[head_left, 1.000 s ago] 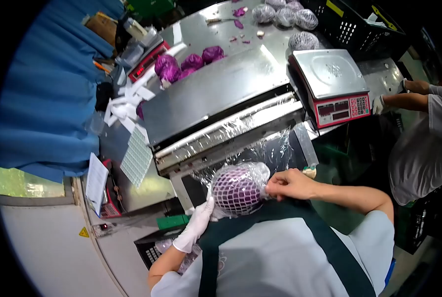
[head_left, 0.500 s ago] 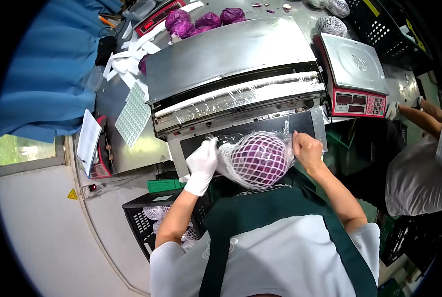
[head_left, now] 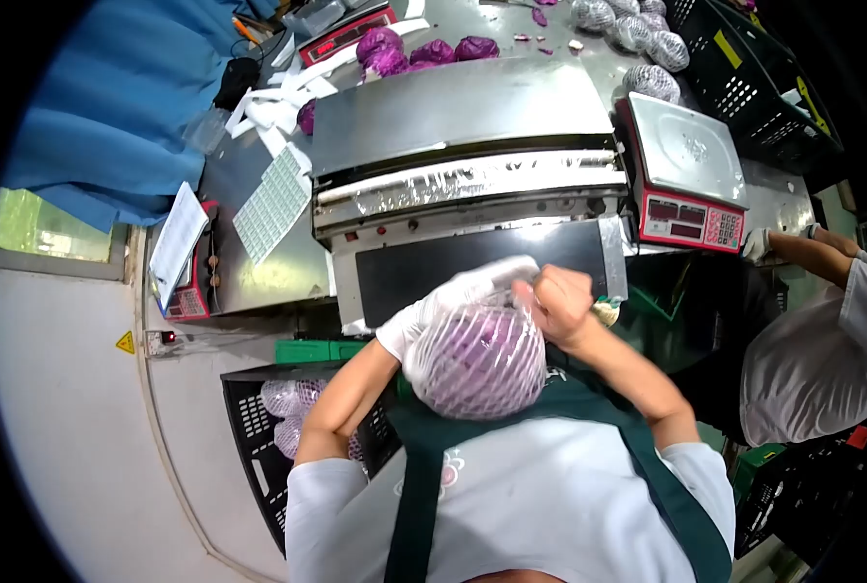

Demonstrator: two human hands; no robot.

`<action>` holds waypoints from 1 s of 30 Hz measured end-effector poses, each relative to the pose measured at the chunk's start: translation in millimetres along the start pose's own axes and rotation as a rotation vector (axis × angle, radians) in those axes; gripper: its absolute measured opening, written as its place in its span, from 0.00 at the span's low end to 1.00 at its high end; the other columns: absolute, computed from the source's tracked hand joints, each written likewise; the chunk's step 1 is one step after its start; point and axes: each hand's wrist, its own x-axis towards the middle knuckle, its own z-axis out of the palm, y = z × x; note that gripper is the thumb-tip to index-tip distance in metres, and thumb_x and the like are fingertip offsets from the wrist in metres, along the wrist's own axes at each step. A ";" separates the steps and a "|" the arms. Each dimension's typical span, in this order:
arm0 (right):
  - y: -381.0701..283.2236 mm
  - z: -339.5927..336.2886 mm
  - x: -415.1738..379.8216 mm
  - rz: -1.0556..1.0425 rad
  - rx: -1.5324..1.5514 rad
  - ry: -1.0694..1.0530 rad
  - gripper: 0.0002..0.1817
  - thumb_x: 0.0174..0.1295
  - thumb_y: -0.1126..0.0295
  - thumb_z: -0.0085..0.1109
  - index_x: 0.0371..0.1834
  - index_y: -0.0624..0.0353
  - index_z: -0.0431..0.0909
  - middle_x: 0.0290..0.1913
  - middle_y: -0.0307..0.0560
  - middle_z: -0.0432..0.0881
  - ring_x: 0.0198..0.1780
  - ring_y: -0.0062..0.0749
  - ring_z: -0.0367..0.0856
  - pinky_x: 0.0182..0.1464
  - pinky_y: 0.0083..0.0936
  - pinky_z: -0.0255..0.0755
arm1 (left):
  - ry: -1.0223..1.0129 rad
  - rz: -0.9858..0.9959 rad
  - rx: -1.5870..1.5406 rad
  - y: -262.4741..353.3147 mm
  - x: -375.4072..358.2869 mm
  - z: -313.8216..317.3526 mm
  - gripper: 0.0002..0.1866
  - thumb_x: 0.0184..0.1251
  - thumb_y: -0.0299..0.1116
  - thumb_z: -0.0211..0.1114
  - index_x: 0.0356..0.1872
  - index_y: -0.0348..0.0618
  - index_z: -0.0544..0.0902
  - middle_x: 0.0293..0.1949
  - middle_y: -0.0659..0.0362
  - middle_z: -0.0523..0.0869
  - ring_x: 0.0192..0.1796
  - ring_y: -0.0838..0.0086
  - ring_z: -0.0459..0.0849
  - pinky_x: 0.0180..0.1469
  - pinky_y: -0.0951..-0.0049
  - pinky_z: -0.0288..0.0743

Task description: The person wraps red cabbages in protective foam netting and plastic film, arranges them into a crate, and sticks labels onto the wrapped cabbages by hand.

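A red cabbage [head_left: 477, 364] in a white foam net, with shiny clear film over it, is held close to the dark green apron. My left hand [head_left: 458, 296], in a white glove, curves over the cabbage's far side, its fingertips reaching my right hand and slightly blurred. Bare and closed, my right hand [head_left: 561, 303] meets it at the cabbage's upper right, pinching the film there; the film between the fingers is hardly visible. Just beyond both hands lies the black plate [head_left: 482, 257] of the film wrapping machine [head_left: 462, 107], whose film roll [head_left: 472, 175] sits behind it.
To the right stands a red scale [head_left: 691, 165], with netted heads [head_left: 632, 34] behind it. Bare red cabbages [head_left: 433, 51] lie beyond the machine. A label sheet [head_left: 273, 204] is on the left. A black crate [head_left: 244, 413] holds netted cabbages below. A co-worker's arm [head_left: 812, 255] reaches in at right.
The cabbage has come toward my body and turned. My left hand has swung over its far side to meet my right hand, which moved left. The film no longer spreads across the plate.
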 end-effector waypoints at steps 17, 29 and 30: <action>-98.7 70.3 84.0 -0.442 0.820 -0.989 0.07 0.45 0.65 0.57 0.18 0.54 0.72 0.19 0.44 0.75 0.22 0.45 0.74 0.24 0.36 0.68 | 0.171 -0.011 -0.679 -56.1 -23.2 -1.8 0.15 0.64 0.29 0.53 0.51 0.37 0.75 0.49 0.55 0.78 0.51 0.73 0.77 0.54 0.72 0.71; 39.6 -79.6 -99.8 1.791 1.795 -0.098 0.34 0.63 0.42 0.35 0.49 0.67 0.70 0.59 0.61 0.68 0.60 0.55 0.66 0.63 0.48 0.58 | 0.519 -0.131 -0.426 -75.8 -77.9 21.0 0.18 0.66 0.41 0.53 0.46 0.36 0.77 0.43 0.57 0.82 0.44 0.72 0.82 0.48 0.74 0.74; 36.1 -82.9 -97.4 1.898 1.717 -0.015 0.33 0.63 0.43 0.34 0.49 0.66 0.69 0.59 0.61 0.68 0.60 0.55 0.66 0.62 0.48 0.59 | 0.506 -0.112 -0.418 -77.2 -79.1 22.2 0.20 0.67 0.44 0.53 0.48 0.37 0.76 0.45 0.57 0.81 0.45 0.72 0.81 0.49 0.73 0.73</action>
